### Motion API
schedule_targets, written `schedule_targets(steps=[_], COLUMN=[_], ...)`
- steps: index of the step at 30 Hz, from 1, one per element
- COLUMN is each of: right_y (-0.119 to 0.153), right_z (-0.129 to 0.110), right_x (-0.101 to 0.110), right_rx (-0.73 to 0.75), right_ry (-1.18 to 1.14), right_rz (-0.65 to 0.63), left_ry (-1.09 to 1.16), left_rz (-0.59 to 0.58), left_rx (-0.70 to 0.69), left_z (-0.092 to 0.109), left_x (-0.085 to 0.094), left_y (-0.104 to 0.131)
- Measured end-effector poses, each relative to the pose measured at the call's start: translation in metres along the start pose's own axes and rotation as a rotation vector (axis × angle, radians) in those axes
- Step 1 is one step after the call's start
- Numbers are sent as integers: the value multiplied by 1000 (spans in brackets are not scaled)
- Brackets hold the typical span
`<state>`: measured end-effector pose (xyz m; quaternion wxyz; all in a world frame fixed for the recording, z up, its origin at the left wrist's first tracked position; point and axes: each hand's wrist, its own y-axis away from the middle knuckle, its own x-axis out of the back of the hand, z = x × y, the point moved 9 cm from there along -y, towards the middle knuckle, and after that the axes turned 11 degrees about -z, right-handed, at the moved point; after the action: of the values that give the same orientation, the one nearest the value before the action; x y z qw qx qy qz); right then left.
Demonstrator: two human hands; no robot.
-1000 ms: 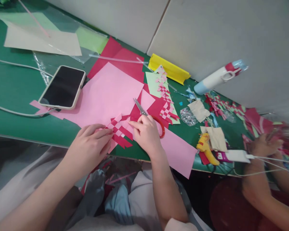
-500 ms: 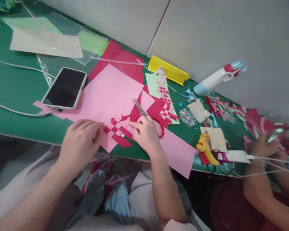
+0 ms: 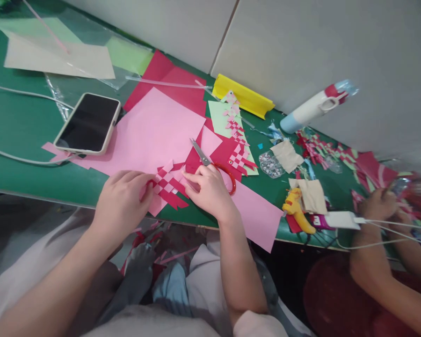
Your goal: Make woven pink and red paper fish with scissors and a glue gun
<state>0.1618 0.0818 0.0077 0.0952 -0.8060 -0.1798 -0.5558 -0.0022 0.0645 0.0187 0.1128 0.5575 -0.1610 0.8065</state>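
A red and pink woven paper piece lies between my hands near the table's front edge. My left hand is closed, thumb and fingers pinching the woven piece at its left end. On the other side, my right hand has thumb and forefinger brought close together at the woven piece's pink strips; what sits between those fingertips is too small to make out. Scissors with red handles lie just beyond my right hand, on red paper. A large pink sheet spreads out beyond both hands.
To the left lies a phone with white cables. Finished woven fish, a yellow folder, a bottle, a bag of beads and a yellow glue gun are to the right. Another person's hands work at far right.
The whole view has shifted slightly, so the table's things appear a little further up and left. Both hands stay at the woven piece, with only small finger movements.
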Motion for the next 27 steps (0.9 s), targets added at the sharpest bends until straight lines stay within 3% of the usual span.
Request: schedule_targets(steps=[11, 14, 19, 24, 27], right_y=[1, 1, 2, 10, 13], right_z=[-2, -2, 0, 18, 24], right_x=[0, 0, 2, 20, 20], right_rx=[6, 11, 23, -49, -65], right_ry=[21, 16, -44, -289, -452], right_rz=[-17, -1, 31, 176, 159], left_ry=[219, 397, 778, 1137, 1282], left_rz=[-74, -102, -44, 3, -4], left_rx=[212, 280, 350, 348, 358], left_z=[-11, -18, -32, -40, -40], left_x=[-6, -12, -19, -25, -29], left_y=[-6, -8, -13, -15, -16])
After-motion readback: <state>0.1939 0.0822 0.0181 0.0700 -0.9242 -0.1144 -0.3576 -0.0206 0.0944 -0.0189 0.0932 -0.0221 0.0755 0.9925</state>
